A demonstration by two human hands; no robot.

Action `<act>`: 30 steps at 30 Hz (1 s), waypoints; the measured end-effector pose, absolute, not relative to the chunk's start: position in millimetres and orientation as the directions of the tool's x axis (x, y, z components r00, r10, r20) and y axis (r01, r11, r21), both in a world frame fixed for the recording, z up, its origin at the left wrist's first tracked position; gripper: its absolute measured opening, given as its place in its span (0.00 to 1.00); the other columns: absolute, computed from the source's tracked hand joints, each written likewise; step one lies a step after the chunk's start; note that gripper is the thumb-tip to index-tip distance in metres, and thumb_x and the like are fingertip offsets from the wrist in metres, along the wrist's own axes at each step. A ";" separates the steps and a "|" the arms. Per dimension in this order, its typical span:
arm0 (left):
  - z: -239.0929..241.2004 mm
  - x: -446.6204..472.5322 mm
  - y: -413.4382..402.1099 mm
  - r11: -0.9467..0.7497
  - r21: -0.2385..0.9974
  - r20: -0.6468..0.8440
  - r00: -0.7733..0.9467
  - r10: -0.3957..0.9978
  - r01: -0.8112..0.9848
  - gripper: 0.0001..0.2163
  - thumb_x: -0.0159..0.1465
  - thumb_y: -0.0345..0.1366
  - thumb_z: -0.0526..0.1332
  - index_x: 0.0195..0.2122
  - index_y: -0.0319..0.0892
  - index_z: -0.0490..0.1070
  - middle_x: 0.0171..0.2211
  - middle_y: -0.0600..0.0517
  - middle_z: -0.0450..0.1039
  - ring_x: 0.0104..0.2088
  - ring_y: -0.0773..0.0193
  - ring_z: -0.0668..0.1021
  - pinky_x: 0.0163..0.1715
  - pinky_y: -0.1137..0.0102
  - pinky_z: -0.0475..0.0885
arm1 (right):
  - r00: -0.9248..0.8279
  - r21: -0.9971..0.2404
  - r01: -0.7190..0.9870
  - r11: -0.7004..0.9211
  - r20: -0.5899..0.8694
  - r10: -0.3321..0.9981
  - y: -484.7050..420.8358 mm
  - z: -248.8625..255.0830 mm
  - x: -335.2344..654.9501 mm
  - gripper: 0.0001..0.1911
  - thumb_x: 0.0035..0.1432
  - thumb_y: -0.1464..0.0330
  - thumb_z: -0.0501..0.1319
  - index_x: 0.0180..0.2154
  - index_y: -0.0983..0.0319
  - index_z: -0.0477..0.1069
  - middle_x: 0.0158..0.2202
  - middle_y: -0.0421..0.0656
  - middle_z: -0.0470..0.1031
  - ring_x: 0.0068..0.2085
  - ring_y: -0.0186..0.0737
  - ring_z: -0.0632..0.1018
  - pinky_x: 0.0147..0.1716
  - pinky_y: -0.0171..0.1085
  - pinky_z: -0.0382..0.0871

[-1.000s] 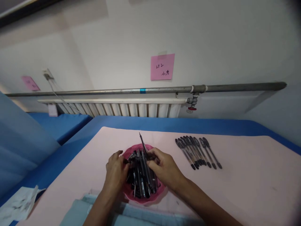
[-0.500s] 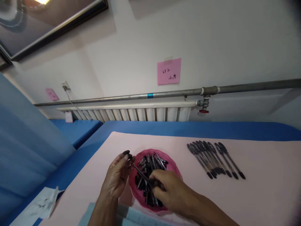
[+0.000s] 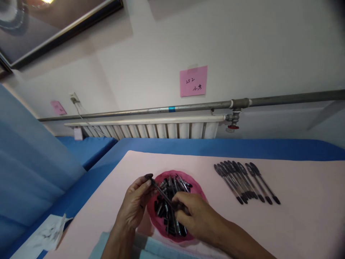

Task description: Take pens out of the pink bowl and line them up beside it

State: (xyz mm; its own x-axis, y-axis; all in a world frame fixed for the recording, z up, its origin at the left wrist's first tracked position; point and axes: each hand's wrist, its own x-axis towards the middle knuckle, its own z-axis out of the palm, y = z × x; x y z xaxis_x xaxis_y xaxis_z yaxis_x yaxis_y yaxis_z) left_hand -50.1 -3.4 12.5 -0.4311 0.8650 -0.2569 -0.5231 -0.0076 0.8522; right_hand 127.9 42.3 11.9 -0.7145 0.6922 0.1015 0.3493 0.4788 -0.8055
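Over the pink basket point(image 3: 198, 187), a slim dark pen point(image 3: 163, 194) slants between my two hands. My left hand point(image 3: 133, 205) is closed at its upper end, pinching a black pen cap point(image 3: 148, 176) with thumb and fingers. The cap and the pen's end meet at these fingertips; how far one sits in the other I cannot tell. Low on the pen, my right hand point(image 3: 198, 217) grips the other end, its fingertips partly hidden. Many black pen parts point(image 3: 172, 187) lie jumbled in the basket below.
Several capped pens point(image 3: 236, 176) lie in a slanted row on the pink sheet point(image 3: 304, 201) at right. Crumpled white paper point(image 3: 40, 235) is at lower left, beside a blue curtain point(image 3: 29, 162). A radiator point(image 3: 159, 130) and pipe point(image 3: 199, 107) run along the wall behind.
The pen's upper end has moved up and left to the cap in my left fingers. The cap has tilted slightly, and my left hand has shifted a little to the right.
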 end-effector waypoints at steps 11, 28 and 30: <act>11.8 -45.7 -1.4 0.003 0.866 -0.240 -0.410 0.880 -0.500 0.13 0.43 0.32 0.71 0.29 0.36 0.74 0.24 0.52 0.75 0.25 0.69 0.77 0.29 0.74 0.73 | -0.695 -0.961 0.247 0.125 -0.086 0.714 38.6 4.5 122.6 0.11 0.46 0.77 0.54 0.30 0.61 0.72 0.22 0.37 0.69 0.22 0.31 0.66 0.20 0.31 0.55; 7.0 -31.4 -0.8 0.081 0.868 -0.237 -0.265 0.935 -0.489 0.11 0.44 0.34 0.70 0.26 0.36 0.73 0.25 0.51 0.76 0.25 0.68 0.76 0.31 0.73 0.70 | -0.667 -0.983 0.177 0.038 -0.092 0.739 41.6 1.4 122.6 0.08 0.46 0.75 0.56 0.29 0.60 0.72 0.22 0.37 0.71 0.23 0.33 0.70 0.21 0.31 0.58; 7.6 -34.0 -1.1 0.082 0.885 -0.226 -0.269 0.936 -0.459 0.12 0.45 0.36 0.70 0.28 0.37 0.73 0.27 0.50 0.76 0.27 0.67 0.76 0.33 0.71 0.71 | -0.640 -0.982 0.181 0.060 -0.071 0.765 45.3 2.3 122.9 0.07 0.46 0.75 0.56 0.28 0.61 0.70 0.22 0.37 0.70 0.23 0.33 0.70 0.21 0.31 0.59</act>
State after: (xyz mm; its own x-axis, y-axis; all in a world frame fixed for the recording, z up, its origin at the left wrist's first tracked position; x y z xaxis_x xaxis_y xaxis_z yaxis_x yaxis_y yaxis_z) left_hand -34.0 -1.1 7.6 -0.2694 0.9360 -0.2264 -0.4589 0.0819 0.8847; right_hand 122.9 45.3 2.3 -0.6397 0.7654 -0.0707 0.1807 0.0604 -0.9817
